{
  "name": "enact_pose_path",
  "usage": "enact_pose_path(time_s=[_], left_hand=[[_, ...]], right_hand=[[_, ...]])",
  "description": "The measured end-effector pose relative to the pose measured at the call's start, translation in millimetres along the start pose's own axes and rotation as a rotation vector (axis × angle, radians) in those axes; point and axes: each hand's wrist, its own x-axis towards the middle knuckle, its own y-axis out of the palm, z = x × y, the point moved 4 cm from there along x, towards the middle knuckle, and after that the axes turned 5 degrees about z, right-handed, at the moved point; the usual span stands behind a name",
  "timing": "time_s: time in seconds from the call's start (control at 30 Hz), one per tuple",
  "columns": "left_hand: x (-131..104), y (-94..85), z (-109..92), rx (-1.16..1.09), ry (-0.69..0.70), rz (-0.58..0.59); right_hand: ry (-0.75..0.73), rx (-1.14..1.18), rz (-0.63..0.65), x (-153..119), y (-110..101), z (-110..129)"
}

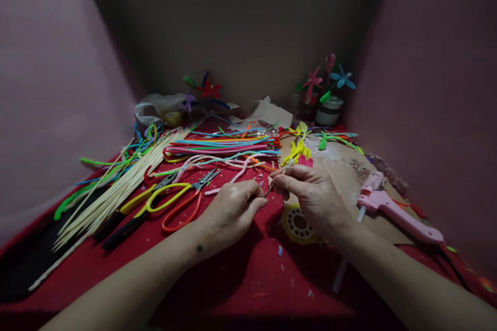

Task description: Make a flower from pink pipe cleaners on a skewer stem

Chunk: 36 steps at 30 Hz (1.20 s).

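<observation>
My left hand [236,208] is closed, thumb against the bent fingers, on one end of a thin dark stem [268,192]. Just right of it, my right hand [312,192] pinches the other end between thumb and fingertips. A small pale bit shows at the right fingertips, too small to make out. Both hands are above the red cloth, close together. A yellow tape roll [298,223] lies below my right hand. Beyond the hands are yellow fuzzy pipe-cleaner petals [298,151]. Scissors with red and yellow handles [194,197] lie left of my left hand.
Bamboo skewers [132,181] spread across the left, beside pliers with yellow and black handles [135,201]. Colored pipe cleaners [229,147] lie in the middle. A pink glue gun [399,212] rests on cardboard [337,165] at right. Pipe-cleaner flowers [342,78] stand in jars behind.
</observation>
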Motion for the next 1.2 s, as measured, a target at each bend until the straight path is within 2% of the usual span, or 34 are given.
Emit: enact_pose_path(time_s=[0.13,0.3,0.57,0.77,0.87,1.0,1.13,1.2], left_hand=[[1.9,3.2,2.6,-0.074,-0.036,0.035],[2.5,2.3,2.8,-0.127,-0.063,0.058],[-2.5,11.6,-0.4,-0.711,-0.200,0.216],[-2.2,20.3,5.1,-0.808,-0.266,0.294],[1.5,19.3,6.1,-0.836,-0.245,0.281],[8.7,15.4,1.8,-0.804,-0.143,0.189],[14.7,9.4,-4.5,-0.795,-0.069,0.092],[17.5,2.7,-7.6,-0.865,-0.049,0.066]], right_hand=[[0.001,0.028,0.022,1.2,-0.2,-5.2],[0.032,0.192,0.081,1.1,-2.5,-9.6],[-0.099,0.100,0.059,-2.1,-1.4,-1.9],[-0.093,0.073,0.037,-1.9,-0.3,-3.2],[-0.085,0.129,0.036,0.2,-1.7,-4.4],[-0.014,0.220,0.087,2.5,0.9,-6.0],[-0.024,0.195,0.158,4.0,-0.1,5.8],[-0.008,0.195,0.181,5.1,-7.8,14.6]])
